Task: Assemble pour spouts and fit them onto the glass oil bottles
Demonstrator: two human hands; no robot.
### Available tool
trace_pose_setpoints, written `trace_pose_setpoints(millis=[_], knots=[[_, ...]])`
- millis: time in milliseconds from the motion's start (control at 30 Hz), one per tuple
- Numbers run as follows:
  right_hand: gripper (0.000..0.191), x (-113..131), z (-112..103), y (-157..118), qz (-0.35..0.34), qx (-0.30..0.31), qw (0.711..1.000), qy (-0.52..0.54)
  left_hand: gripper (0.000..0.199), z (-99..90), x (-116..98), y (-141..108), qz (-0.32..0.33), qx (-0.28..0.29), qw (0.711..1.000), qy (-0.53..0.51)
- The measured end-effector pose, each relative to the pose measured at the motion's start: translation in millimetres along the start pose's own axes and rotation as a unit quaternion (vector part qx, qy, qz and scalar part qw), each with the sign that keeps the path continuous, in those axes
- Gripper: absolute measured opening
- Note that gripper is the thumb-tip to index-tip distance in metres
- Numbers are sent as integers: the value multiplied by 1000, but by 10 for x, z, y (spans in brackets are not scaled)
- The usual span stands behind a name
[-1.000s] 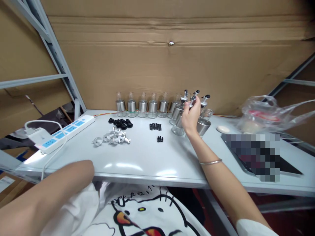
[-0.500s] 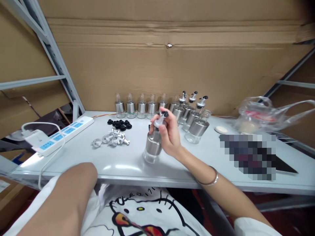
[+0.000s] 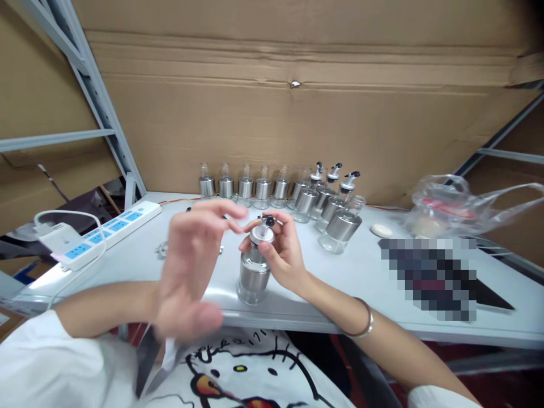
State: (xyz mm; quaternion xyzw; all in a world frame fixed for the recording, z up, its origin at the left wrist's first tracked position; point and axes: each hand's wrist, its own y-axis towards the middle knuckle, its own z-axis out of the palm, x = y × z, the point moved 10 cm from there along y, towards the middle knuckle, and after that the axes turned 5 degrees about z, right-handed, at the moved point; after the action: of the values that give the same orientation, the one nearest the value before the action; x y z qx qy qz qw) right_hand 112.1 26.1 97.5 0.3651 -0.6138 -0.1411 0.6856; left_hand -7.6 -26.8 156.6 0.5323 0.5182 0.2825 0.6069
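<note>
Near the table's front edge stands a glass bottle [image 3: 254,279] with a steel band, slightly tilted. A silver pour spout [image 3: 262,232] with a black tip sits on its neck. My right hand [image 3: 285,256] has its fingers wrapped around the spout and neck from the right. To the left of the bottle, my left hand [image 3: 190,263] is raised with fingers apart and nothing in it, blurred by motion. It covers most of the loose silver spout parts [image 3: 162,249], and the black stoppers behind are almost hidden.
Along the cardboard wall runs a row of bottles [image 3: 226,186] without spouts. Several bottles with spouts [image 3: 306,201] stand to the right, beside an open-necked bottle [image 3: 340,225]. A power strip [image 3: 111,235] lies left. At right are a white oval object [image 3: 381,230] and a plastic bag [image 3: 444,207].
My left hand has come up from below the table's edge to beside the bottle. My right hand and the bottle have shifted slightly left and nearer to me.
</note>
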Motion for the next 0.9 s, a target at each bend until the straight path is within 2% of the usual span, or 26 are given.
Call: trace_pose_setpoints(millis=[67, 133, 167, 233, 367, 433, 600, 733, 800, 900], knots=[[42, -38, 23, -4, 27, 6, 1000, 4, 64, 8, 293, -166, -12, -18, 1000, 1], [45, -44, 21, -8, 35, 7, 999, 0, 81, 133, 760, -429, -141, 20, 990, -2], [45, -41, 11, -8, 36, 4, 999, 1, 88, 220, 958, -585, -214, 49, 976, -14], [43, -46, -2, -8, 43, 3, 999, 12, 89, 357, 1164, -830, -311, 88, 945, -42], [35, -25, 29, -21, 47, 24, 999, 14, 58, 589, 1188, -997, -397, 184, 895, -87], [33, 6, 48, -40, 40, 30, 999, -13, 54, 596, 1193, -992, -419, 194, 883, -83], [35, 21, 61, -71, 54, 9, 997, -45, 54, 617, 1245, -1023, -451, 199, 867, -79], [38, -68, -2, -41, 113, -25, 992, 58, 38, 691, 1237, -1054, -453, 226, 857, -92], [39, -56, 13, -22, 118, -4, 990, 84, 32, 713, 1211, -1040, -444, 236, 858, -106], [34, 59, 65, -17, 78, 48, 995, 40, 33, 689, 1171, -992, -422, 233, 869, -112]])
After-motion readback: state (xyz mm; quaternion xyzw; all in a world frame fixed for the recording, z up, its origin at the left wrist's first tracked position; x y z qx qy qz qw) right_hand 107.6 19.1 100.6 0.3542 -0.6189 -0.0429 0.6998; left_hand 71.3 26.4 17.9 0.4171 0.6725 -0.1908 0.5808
